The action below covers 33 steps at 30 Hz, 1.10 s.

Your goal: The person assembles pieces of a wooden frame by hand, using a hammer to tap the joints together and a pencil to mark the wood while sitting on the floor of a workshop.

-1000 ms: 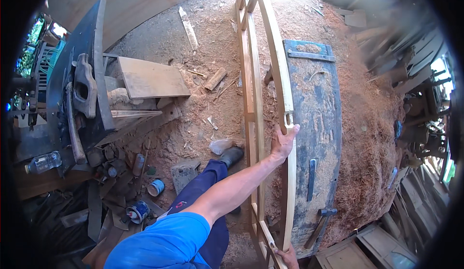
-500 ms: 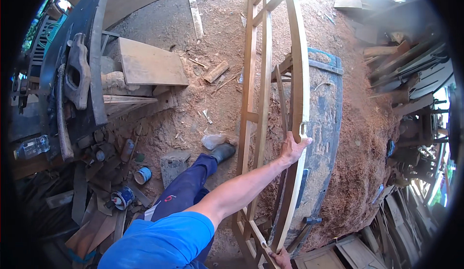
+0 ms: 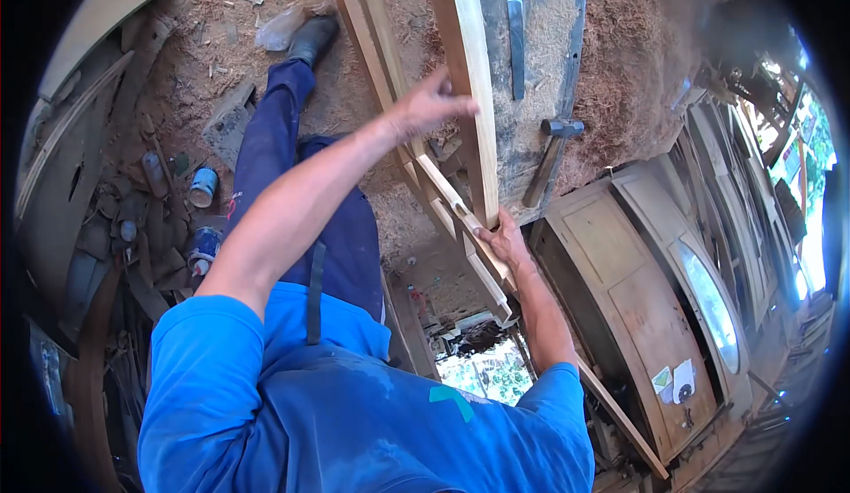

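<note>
A pale wooden frame (image 3: 460, 59) of long rails and short cross pieces stands tilted in front of me. My left hand (image 3: 431, 102) grips one of its long rails from the side, higher up. Lower down, my right hand (image 3: 505, 241) holds the frame's bottom corner where the rails meet. Behind the frame lies a dark workbench (image 3: 540, 95) covered in sawdust, with a hammer (image 3: 551, 158) and a long metal tool (image 3: 516, 37) on it.
My leg in blue trousers and a dark boot (image 3: 312, 40) stand on the sawdust floor. Paint tins (image 3: 203, 188) and scrap wood lie at the left. Wooden door panels (image 3: 646, 289) lean at the right.
The view has swung downward and closer. The frame now stands nearer to me and steeper, my left hand has shifted along the rail, and my right hand is now in full view at the bottom corner.
</note>
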Tool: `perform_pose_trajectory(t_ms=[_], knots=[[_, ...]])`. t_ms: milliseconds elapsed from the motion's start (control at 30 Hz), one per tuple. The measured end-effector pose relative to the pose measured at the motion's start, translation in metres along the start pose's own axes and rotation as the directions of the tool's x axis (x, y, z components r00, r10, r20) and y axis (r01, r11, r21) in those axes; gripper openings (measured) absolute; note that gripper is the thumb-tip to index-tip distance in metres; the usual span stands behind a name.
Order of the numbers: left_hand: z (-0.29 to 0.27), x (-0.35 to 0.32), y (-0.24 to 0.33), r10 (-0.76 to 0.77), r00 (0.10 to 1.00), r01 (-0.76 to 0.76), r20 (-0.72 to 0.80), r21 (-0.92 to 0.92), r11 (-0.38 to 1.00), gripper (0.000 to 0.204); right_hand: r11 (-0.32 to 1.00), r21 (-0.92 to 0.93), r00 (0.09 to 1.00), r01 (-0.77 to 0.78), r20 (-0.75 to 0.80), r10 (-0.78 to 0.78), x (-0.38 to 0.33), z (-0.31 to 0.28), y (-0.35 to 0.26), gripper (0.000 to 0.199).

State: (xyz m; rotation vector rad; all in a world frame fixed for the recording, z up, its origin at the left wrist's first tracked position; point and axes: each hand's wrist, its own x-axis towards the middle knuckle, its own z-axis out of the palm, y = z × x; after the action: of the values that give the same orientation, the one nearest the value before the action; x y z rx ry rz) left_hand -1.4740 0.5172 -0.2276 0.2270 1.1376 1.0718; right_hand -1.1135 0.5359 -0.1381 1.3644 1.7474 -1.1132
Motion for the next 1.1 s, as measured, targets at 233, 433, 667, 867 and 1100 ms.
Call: perform_pose_trajectory(t_ms=[233, 433, 667, 867, 1100], knots=[[0.140, -0.060, -0.131, -0.064, 0.994, 0.047, -0.087, -0.192, 0.980, 0.107, 0.988, 0.039, 0.986, -0.148, 0.078, 0.145, -0.010, 0.008, -0.023, 0.069], [0.130, -0.068, -0.148, 0.000, 0.999, -0.004, -0.047, -0.074, 0.997, 0.095, 0.957, 0.153, 0.967, -0.248, 0.106, 0.234, -0.019, 0.028, -0.036, 0.063], [0.111, -0.091, -0.150, 0.019, 0.999, -0.015, 0.038, -0.108, 0.994, 0.104, 0.955, 0.056, 0.951, -0.292, 0.119, 0.284, -0.029, 0.043, -0.049, 0.048], [0.090, -0.137, -0.242, -0.062, 0.996, 0.043, 0.065, 0.258, 0.965, 0.054, 0.940, 0.130, 0.945, -0.316, 0.134, 0.299, -0.032, 0.055, -0.050, 0.046], [0.117, -0.146, -0.267, 0.303, 0.948, -0.241, -0.100, 0.395, 0.886, 0.029, 0.922, 0.086, 0.925, -0.377, 0.081, 0.370, -0.034, 0.060, -0.068, 0.040]])
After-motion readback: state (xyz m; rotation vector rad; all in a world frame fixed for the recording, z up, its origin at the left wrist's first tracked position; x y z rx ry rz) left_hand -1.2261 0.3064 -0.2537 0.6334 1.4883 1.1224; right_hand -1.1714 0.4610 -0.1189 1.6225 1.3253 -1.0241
